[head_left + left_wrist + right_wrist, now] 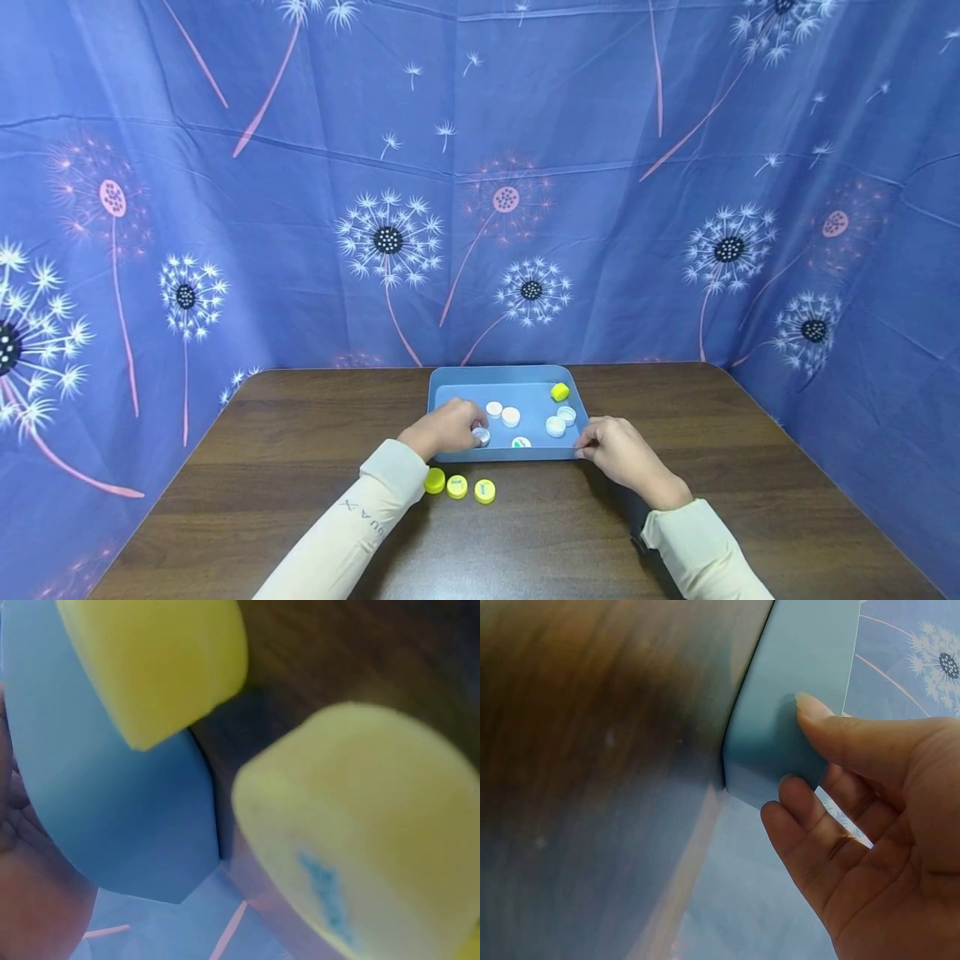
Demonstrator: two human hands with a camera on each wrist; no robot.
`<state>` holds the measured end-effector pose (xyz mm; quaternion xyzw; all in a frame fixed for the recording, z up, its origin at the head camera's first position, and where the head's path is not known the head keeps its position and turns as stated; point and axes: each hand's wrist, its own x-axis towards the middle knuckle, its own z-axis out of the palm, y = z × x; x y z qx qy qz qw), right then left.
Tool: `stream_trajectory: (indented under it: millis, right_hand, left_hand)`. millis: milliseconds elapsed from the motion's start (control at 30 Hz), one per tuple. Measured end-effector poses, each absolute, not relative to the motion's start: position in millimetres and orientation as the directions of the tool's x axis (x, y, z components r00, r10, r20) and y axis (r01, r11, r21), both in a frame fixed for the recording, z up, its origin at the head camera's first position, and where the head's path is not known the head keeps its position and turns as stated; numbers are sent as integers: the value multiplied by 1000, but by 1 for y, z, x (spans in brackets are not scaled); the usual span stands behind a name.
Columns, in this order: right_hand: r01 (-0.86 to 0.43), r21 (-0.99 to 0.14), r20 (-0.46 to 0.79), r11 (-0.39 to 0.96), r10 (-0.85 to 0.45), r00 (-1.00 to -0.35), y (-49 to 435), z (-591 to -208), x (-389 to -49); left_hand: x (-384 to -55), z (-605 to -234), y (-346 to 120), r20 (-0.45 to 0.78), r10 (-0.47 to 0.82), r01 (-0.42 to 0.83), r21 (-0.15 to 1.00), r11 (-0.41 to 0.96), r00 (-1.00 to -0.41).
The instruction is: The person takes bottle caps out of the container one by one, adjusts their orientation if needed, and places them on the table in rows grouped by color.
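A brown wooden counter stands before a blue cloth printed with dandelions. From the left, a pale sleeve leads to the left hand, which reaches over the near wall of the tray, thumb and fingers curled, pinching a whitish cap inside its near left corner.

Just on the near side of the tray, toward its left end, three yellow caps sit in a row on the counter. They are round and bright, with ridged-looking sides; the middle and right ones bear blue print on top, while the left one, beside the sleeve, looks plain.

The tray is blue, shallow and rounded at the corners, and sits by the middle of the counter's far edge. It holds seven caps: six whitish, one yellow. Right of the pinched one come two plain white caps, side by side, then near the front wall a white cap with green print. Farther right, two more whitish caps touch, and the lone yellow cap sits toward the far right corner.

The right hand pinches the tray's near right corner, thumb against the outer wall.
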<state>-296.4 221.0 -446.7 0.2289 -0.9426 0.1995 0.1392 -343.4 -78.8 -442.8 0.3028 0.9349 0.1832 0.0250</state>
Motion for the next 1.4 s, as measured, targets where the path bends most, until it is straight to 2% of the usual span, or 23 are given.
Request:
stream_trajectory:
  millis: [100, 367, 733, 867, 1033, 1400]
  right_hand:
    - [-487, -310, 352, 817, -377, -857, 221, -446, -296]
    - [-478, -314, 343, 820, -372, -863, 221, -446, -295]
    - [-471, -325, 328, 820, -370, -869, 224, -448, -297]
    - [-469, -332, 329, 818, -366, -871, 224, -449, -296]
    - [-473, -329, 332, 817, -368, -868, 223, -448, -297]
    - [-490, -317, 340, 812, -385, -858, 223, -446, -298]
  left_hand:
    - [-342, -440, -81, 63, 568, 548, 371, 750, -820]
    - [-333, -421, -95, 150, 622, 625, 378, 683, -769]
    - [-306, -400, -129, 315, 554, 632, 490, 600, -771]
    - [-293, -398, -142, 355, 496, 607, 544, 580, -793]
    - [-278, -398, -157, 378, 441, 579, 573, 579, -814]
    - [-245, -416, -188, 324, 425, 532, 588, 610, -845]
